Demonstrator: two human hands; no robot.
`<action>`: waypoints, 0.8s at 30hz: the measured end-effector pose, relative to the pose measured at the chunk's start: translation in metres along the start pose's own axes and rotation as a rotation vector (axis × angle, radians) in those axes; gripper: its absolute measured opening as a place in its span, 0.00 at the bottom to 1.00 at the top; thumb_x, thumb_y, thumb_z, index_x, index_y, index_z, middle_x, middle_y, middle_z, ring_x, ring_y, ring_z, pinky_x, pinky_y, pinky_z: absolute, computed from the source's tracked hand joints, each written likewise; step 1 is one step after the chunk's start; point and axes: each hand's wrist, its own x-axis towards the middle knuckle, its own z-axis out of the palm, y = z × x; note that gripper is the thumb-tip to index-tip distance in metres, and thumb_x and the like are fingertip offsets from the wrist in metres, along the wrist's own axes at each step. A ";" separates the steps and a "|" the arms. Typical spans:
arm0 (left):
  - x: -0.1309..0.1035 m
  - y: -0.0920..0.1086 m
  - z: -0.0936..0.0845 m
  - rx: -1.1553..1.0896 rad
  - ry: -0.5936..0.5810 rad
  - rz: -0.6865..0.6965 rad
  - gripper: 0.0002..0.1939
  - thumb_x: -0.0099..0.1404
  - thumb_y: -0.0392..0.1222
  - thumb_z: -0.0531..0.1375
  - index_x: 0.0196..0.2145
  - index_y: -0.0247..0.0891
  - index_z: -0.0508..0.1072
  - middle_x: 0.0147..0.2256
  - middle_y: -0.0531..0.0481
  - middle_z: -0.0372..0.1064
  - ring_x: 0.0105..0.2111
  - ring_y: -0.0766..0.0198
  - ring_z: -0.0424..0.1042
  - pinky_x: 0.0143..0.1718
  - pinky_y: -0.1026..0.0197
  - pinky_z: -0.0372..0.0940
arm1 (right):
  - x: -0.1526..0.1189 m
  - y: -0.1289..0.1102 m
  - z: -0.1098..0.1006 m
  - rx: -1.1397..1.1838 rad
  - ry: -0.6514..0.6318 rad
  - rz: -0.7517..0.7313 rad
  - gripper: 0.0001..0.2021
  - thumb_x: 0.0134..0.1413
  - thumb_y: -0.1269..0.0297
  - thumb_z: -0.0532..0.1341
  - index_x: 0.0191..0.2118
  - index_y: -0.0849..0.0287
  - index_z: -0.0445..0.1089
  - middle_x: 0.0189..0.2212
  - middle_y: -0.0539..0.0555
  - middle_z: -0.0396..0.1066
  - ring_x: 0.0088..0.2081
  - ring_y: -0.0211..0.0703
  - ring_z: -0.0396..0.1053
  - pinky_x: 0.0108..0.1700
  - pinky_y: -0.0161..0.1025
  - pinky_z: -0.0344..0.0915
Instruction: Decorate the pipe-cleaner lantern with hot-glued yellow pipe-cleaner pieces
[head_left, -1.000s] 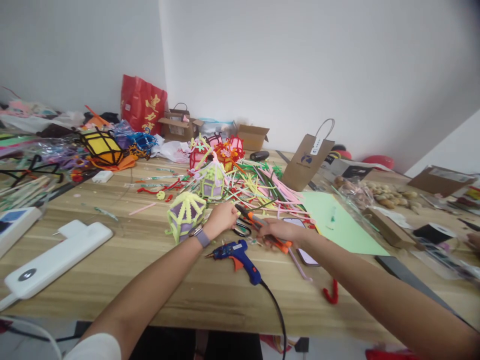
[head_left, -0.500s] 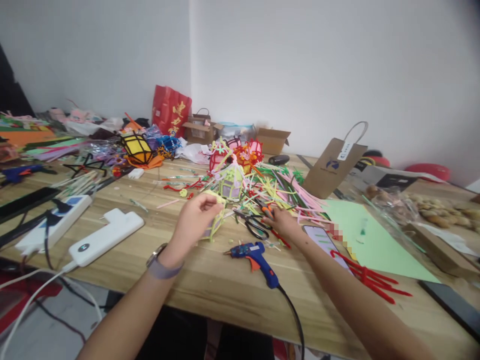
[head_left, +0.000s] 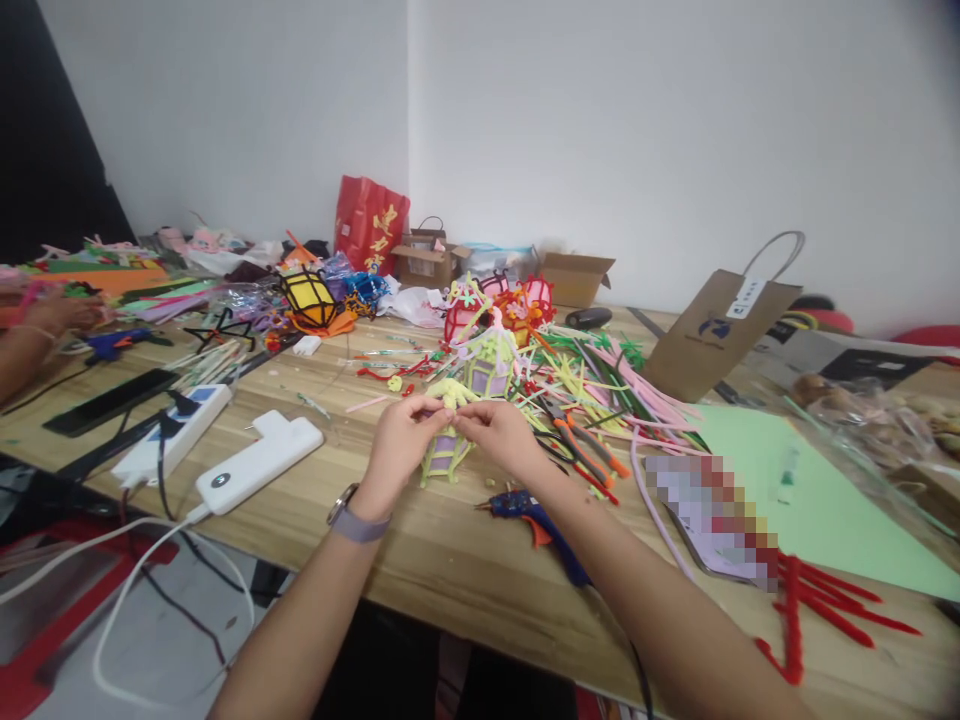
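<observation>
- Pliers (head_left: 589,450) now lie loose on the counter (head_left: 420,550); the right hand (head_left: 502,435), off them, meets the left hand (head_left: 409,440).
- Both pinched shut at the lantern's roof; anything between the fingertips is hidden.
- Lantern (head_left: 445,456) looks mostly built: body and roof present. What is left, cannot tell.
- Fuzzy yellow-green frame, purple panels; beyond the blue glue gun (head_left: 514,503), partly covered.

Pretty plain room tbh: two bare, pale walls (left one (head_left: 247,120), right one (head_left: 637,130)) are meeting in an upright corner just left of centre, and soft light is washing over both. Some dark panel (head_left: 60,150) is slanting in at the upper left. A wood-grain table (head_left: 450,570) is stretching across, while pale floor (head_left: 172,660) is peeking out lower left.
</observation>
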 end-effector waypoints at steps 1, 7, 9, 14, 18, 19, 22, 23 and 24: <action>0.001 -0.002 0.001 -0.005 -0.002 0.007 0.11 0.52 0.45 0.62 0.29 0.34 0.77 0.28 0.50 0.74 0.29 0.63 0.69 0.32 0.63 0.62 | 0.001 0.001 0.002 0.011 -0.005 0.002 0.13 0.53 0.59 0.57 0.27 0.61 0.74 0.17 0.46 0.60 0.21 0.34 0.53 0.25 0.32 0.49; 0.002 -0.014 0.005 0.024 0.044 -0.003 0.10 0.50 0.46 0.64 0.25 0.36 0.73 0.23 0.52 0.70 0.24 0.64 0.66 0.28 0.62 0.59 | 0.003 0.004 0.006 0.050 0.009 0.009 0.11 0.50 0.62 0.57 0.26 0.62 0.73 0.17 0.45 0.58 0.20 0.33 0.52 0.23 0.31 0.48; 0.001 -0.015 0.006 -0.024 0.066 -0.028 0.11 0.49 0.46 0.65 0.25 0.36 0.72 0.23 0.52 0.70 0.24 0.65 0.66 0.27 0.63 0.60 | 0.002 0.002 0.007 0.053 0.020 0.007 0.10 0.50 0.62 0.58 0.26 0.62 0.73 0.16 0.45 0.58 0.20 0.33 0.52 0.23 0.31 0.48; 0.001 -0.013 0.008 -0.199 0.052 -0.106 0.18 0.43 0.46 0.69 0.29 0.36 0.69 0.25 0.52 0.70 0.26 0.63 0.69 0.29 0.62 0.63 | -0.002 0.002 0.007 0.052 0.038 0.003 0.11 0.50 0.62 0.57 0.26 0.62 0.74 0.16 0.44 0.56 0.20 0.33 0.51 0.23 0.32 0.47; 0.004 -0.014 0.007 -0.230 0.013 -0.153 0.21 0.41 0.46 0.71 0.32 0.34 0.71 0.23 0.52 0.70 0.25 0.64 0.70 0.28 0.63 0.63 | -0.004 0.002 0.008 0.046 0.033 0.000 0.11 0.50 0.63 0.57 0.28 0.62 0.75 0.15 0.44 0.56 0.19 0.32 0.50 0.22 0.31 0.46; 0.005 -0.014 0.006 -0.218 -0.010 -0.151 0.21 0.41 0.47 0.70 0.31 0.34 0.72 0.23 0.53 0.70 0.25 0.64 0.70 0.28 0.63 0.62 | -0.004 0.002 0.008 0.043 0.032 -0.002 0.11 0.50 0.63 0.57 0.28 0.62 0.75 0.15 0.44 0.56 0.19 0.32 0.51 0.22 0.31 0.47; 0.007 -0.011 0.002 -0.159 -0.111 -0.128 0.18 0.41 0.49 0.70 0.25 0.33 0.73 0.20 0.53 0.70 0.23 0.65 0.68 0.26 0.64 0.61 | -0.005 0.001 0.008 0.031 0.035 -0.014 0.10 0.50 0.64 0.57 0.28 0.63 0.74 0.15 0.44 0.57 0.19 0.32 0.51 0.22 0.31 0.47; 0.008 -0.010 0.001 -0.140 -0.142 -0.122 0.17 0.41 0.49 0.70 0.23 0.33 0.73 0.20 0.53 0.70 0.22 0.65 0.68 0.26 0.64 0.60 | -0.005 0.001 0.008 0.025 0.036 -0.019 0.10 0.49 0.65 0.57 0.28 0.62 0.74 0.15 0.44 0.57 0.19 0.32 0.51 0.22 0.31 0.48; 0.009 -0.008 -0.001 -0.125 -0.166 -0.118 0.17 0.41 0.50 0.70 0.21 0.33 0.73 0.19 0.53 0.69 0.22 0.65 0.67 0.26 0.65 0.59 | -0.005 0.001 0.009 0.018 0.038 -0.023 0.10 0.49 0.65 0.57 0.28 0.62 0.74 0.15 0.44 0.57 0.19 0.32 0.52 0.22 0.31 0.48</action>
